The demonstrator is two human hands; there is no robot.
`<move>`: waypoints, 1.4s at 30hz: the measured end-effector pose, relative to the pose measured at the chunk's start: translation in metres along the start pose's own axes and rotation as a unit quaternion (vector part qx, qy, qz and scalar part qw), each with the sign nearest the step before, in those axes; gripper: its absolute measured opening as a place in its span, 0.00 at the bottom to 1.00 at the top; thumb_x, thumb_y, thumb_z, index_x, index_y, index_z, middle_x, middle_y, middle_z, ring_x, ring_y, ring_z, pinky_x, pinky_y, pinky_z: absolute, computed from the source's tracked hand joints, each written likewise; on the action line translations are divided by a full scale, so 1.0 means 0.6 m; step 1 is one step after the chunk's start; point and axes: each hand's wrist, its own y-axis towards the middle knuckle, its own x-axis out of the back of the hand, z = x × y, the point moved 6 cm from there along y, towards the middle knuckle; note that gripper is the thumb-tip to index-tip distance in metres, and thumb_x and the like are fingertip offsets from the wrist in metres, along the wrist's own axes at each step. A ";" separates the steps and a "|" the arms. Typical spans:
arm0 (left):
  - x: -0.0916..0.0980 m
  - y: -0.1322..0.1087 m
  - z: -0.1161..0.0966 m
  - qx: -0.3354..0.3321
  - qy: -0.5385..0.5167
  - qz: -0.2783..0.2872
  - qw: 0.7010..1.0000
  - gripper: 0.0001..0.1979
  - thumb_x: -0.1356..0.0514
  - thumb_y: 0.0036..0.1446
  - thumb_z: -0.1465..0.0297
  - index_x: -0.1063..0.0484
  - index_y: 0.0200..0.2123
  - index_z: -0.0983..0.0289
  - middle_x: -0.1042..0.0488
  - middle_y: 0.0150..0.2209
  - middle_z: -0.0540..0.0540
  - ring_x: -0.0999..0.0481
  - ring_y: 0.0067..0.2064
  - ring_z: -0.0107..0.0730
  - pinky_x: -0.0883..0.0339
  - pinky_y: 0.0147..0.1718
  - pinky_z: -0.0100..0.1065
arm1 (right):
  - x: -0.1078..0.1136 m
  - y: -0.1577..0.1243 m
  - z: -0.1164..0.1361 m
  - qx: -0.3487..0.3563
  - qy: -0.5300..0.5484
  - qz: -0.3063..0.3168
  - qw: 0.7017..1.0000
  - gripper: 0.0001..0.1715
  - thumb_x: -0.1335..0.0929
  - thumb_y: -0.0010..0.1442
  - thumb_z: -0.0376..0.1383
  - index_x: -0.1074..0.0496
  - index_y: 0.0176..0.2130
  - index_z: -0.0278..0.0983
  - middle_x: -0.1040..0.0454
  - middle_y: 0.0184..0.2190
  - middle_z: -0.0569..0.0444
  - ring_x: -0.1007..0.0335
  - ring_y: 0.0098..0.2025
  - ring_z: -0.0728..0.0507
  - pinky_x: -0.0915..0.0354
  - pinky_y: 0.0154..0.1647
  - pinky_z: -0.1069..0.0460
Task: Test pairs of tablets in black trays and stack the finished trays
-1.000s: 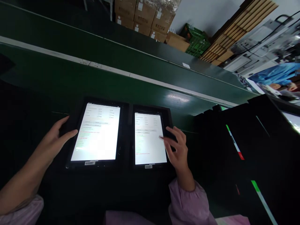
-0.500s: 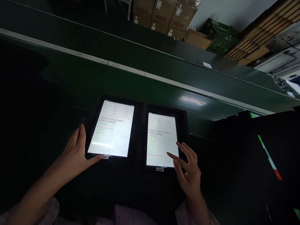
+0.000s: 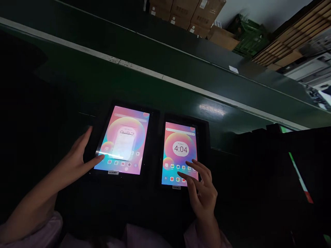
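Two lit tablets lie side by side on a dark green bench. The left tablet [image 3: 126,137] has a pink and blue home screen with a fading window over its clock. On the right tablet [image 3: 178,137] a similar home screen reads 4:04, with rows of app icons. My left hand [image 3: 80,155] is at the left tablet's lower left edge, thumb over the screen corner and fingers spread along the side. My right hand [image 3: 203,189] hovers over the lower right of the right tablet, fingers apart; whether a fingertip touches the glass I cannot tell. Small barcode labels [image 3: 113,172] sit at the bottom edges.
A pale strip [image 3: 144,70] runs across the green bench [image 3: 181,100]. Beyond it are stacked cardboard boxes [image 3: 181,12], a green crate [image 3: 250,38] and a slatted wooden stack [image 3: 292,34]. A dark object with a green, white and red strip [image 3: 300,175] stands at right.
Both screens have switched from white pages of test text to colourful home screens. My left thumb has moved up from the bottom edge onto the screen corner; my right hand has shifted slightly left.
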 end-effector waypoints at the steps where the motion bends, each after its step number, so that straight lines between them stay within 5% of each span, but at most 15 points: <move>1: 0.001 0.001 0.004 -0.014 -0.004 0.004 1.000 0.52 0.42 0.54 0.42 0.66 0.74 0.46 0.64 0.77 0.53 0.53 0.74 0.61 0.36 0.62 0.59 | -0.002 0.000 0.003 0.004 -0.002 0.007 1.000 0.19 0.34 0.67 0.29 0.18 0.45 0.48 0.25 0.54 0.52 0.34 0.63 0.32 0.29 0.55 0.33; 6: -0.002 0.005 0.028 -0.073 0.004 0.010 0.997 0.55 0.39 0.52 0.43 0.67 0.74 0.47 0.65 0.77 0.51 0.61 0.76 0.53 0.52 0.70 0.57 | -0.008 0.002 0.020 0.039 0.001 0.036 0.999 0.19 0.34 0.65 0.27 0.18 0.44 0.47 0.25 0.54 0.51 0.35 0.63 0.32 0.27 0.53 0.33; 16: -0.001 0.012 0.039 -0.071 0.046 0.023 0.996 0.57 0.38 0.52 0.44 0.71 0.74 0.47 0.67 0.77 0.52 0.59 0.76 0.55 0.53 0.69 0.61 | -0.022 0.005 0.036 0.070 -0.002 0.061 0.996 0.17 0.32 0.62 0.27 0.18 0.42 0.46 0.26 0.56 0.51 0.35 0.63 0.32 0.27 0.53 0.34; 23: 0.005 0.013 0.026 -0.037 -0.063 -0.002 0.997 0.51 0.37 0.52 0.48 0.58 0.73 0.46 0.59 0.76 0.47 0.56 0.76 0.51 0.59 0.71 0.58 | -0.022 0.001 0.032 0.060 -0.010 0.061 0.996 0.16 0.32 0.64 0.29 0.17 0.40 0.46 0.27 0.57 0.51 0.38 0.66 0.31 0.29 0.55 0.34; 27: 0.012 0.010 -0.005 -0.025 -0.207 -0.091 0.974 0.36 0.35 0.56 0.61 0.38 0.68 0.53 0.40 0.71 0.50 0.43 0.72 0.43 0.52 0.71 0.47 | 0.027 -0.010 -0.027 -0.090 0.004 -0.090 0.992 0.14 0.34 0.68 0.36 0.17 0.41 0.43 0.23 0.44 0.48 0.26 0.49 0.37 0.28 0.44 0.41; 30: 0.017 0.015 -0.021 -0.033 -0.250 -0.147 0.956 0.29 0.35 0.56 0.65 0.30 0.62 0.55 0.31 0.66 0.52 0.36 0.69 0.42 0.46 0.70 0.45 | 0.067 -0.003 -0.072 -0.196 0.016 -0.173 0.965 0.19 0.34 0.69 0.43 0.18 0.34 0.38 0.26 0.35 0.50 0.31 0.33 0.45 0.36 0.31 0.49; 36: 0.025 0.033 -0.034 -0.009 -0.265 -0.143 0.953 0.26 0.36 0.58 0.63 0.29 0.61 0.51 0.28 0.63 0.50 0.30 0.64 0.46 0.39 0.67 0.49 | 0.071 0.082 -0.083 -0.202 0.007 -0.080 0.976 0.22 0.33 0.67 0.50 0.19 0.37 0.36 0.35 0.21 0.58 0.42 0.21 0.50 0.46 0.22 0.53; 40: 0.027 0.031 -0.037 0.051 -0.259 -0.169 0.950 0.24 0.38 0.59 0.61 0.27 0.59 0.49 0.27 0.61 0.47 0.27 0.61 0.44 0.36 0.65 0.50 | 0.042 0.104 -0.072 -0.156 0.009 -0.123 0.980 0.25 0.36 0.70 0.48 0.18 0.34 0.35 0.41 0.16 0.61 0.48 0.18 0.52 0.52 0.20 0.54; 42: 0.031 0.036 -0.033 0.037 -0.330 -0.211 0.919 0.19 0.38 0.56 0.65 0.23 0.52 0.55 0.23 0.55 0.48 0.25 0.57 0.39 0.34 0.63 0.42 | 0.029 0.102 -0.071 -0.135 -0.007 -0.137 0.981 0.28 0.37 0.71 0.47 0.18 0.31 0.35 0.41 0.16 0.61 0.49 0.17 0.53 0.53 0.20 0.54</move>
